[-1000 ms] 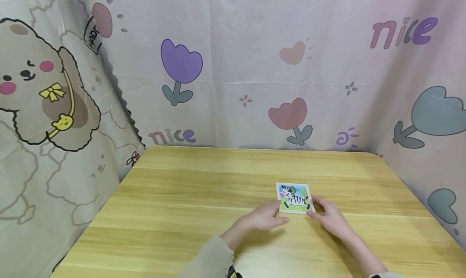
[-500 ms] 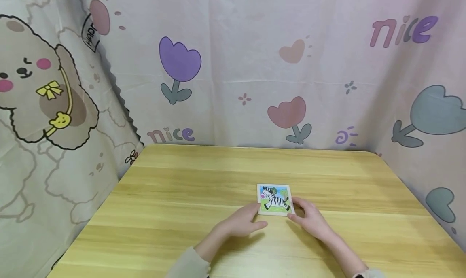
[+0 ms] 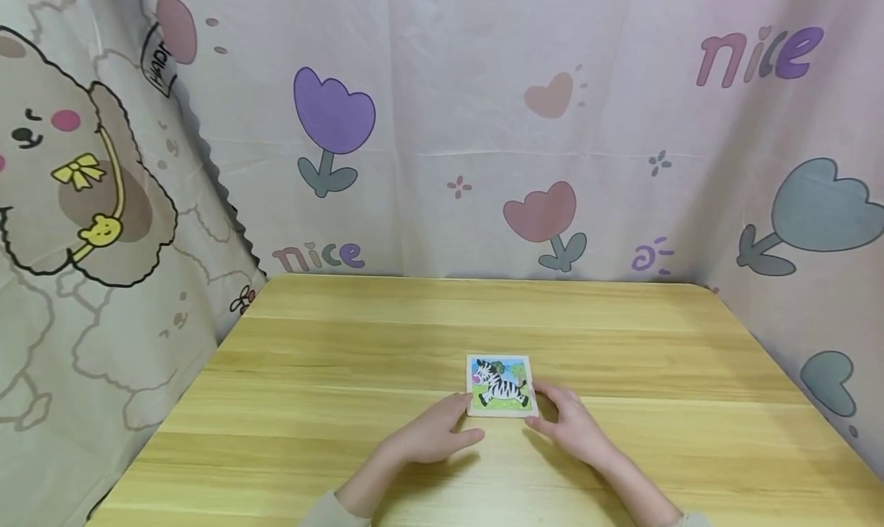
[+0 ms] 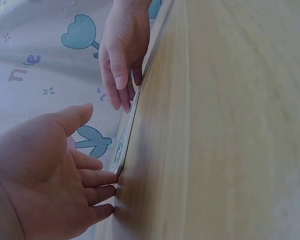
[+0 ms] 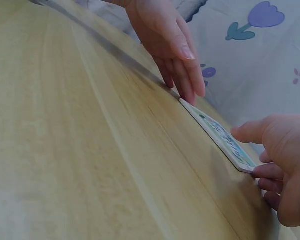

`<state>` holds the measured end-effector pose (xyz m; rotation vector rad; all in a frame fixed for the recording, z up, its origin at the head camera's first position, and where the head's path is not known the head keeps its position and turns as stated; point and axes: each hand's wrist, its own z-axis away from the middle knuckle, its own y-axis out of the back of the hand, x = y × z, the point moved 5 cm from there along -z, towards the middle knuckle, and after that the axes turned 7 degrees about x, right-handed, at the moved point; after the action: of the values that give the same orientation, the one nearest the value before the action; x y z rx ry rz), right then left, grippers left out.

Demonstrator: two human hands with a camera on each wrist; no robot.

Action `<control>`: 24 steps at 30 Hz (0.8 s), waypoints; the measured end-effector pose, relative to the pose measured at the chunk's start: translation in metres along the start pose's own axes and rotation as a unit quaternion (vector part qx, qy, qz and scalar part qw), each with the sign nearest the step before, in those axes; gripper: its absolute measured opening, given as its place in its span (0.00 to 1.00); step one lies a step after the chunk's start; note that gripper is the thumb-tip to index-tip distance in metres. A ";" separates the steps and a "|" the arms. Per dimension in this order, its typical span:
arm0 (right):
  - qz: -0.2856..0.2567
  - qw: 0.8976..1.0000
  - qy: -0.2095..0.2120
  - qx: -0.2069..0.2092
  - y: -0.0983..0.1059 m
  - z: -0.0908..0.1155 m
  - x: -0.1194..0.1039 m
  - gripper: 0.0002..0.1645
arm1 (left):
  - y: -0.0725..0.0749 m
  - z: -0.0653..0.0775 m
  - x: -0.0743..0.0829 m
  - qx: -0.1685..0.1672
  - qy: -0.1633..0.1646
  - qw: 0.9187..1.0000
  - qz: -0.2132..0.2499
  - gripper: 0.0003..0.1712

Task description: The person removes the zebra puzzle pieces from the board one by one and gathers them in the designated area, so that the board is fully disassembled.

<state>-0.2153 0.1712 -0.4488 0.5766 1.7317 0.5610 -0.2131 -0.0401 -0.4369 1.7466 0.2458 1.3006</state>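
A thin square board with a white border and a zebra picture (image 3: 500, 387) lies flat on the wooden table, near the middle in the head view. My left hand (image 3: 435, 430) is at its left edge, fingertips against the side and thumb held apart. On the opposite side, my right hand (image 3: 570, 426) has its fingers along the right edge, with the thumb by the near right corner. Seen from the right wrist, the board (image 5: 220, 137) shows as a slim slab between both hands. The left wrist view shows its edge (image 4: 124, 142) beside relaxed fingertips.
The light wooden table (image 3: 331, 343) extends around the board on every side. Behind it hangs a pale curtain (image 3: 428, 128) printed with tulips, hearts and words. Another printed cloth with a puppy (image 3: 90, 182) hangs along the left.
The zebra board has slid left across the table, with both hands moving along at its sides. The head view has also shifted slightly.
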 end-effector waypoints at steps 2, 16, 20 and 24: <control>0.002 1.000 0.000 -0.002 -0.001 0.001 -0.001 0.38 | 0.001 0.003 0.000 0.001 0.002 1.000 -0.003 0.40; 0.005 1.000 0.012 0.006 0.007 -0.027 -0.004 0.33 | 0.002 0.002 0.011 -0.018 -0.059 0.974 -0.219 0.39; 0.010 1.000 0.020 -0.008 0.001 -0.043 -0.009 0.32 | -0.002 -0.001 0.013 -0.036 -0.082 0.964 -0.249 0.40; 0.011 0.999 0.034 -0.027 -0.009 -0.058 -0.017 0.32 | -0.006 -0.002 0.012 -0.056 -0.087 0.958 -0.267 0.41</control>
<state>-0.2689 0.1490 -0.4291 0.5449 1.7701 0.6462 -0.2079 -0.0281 -0.4333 1.5418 0.4928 0.7500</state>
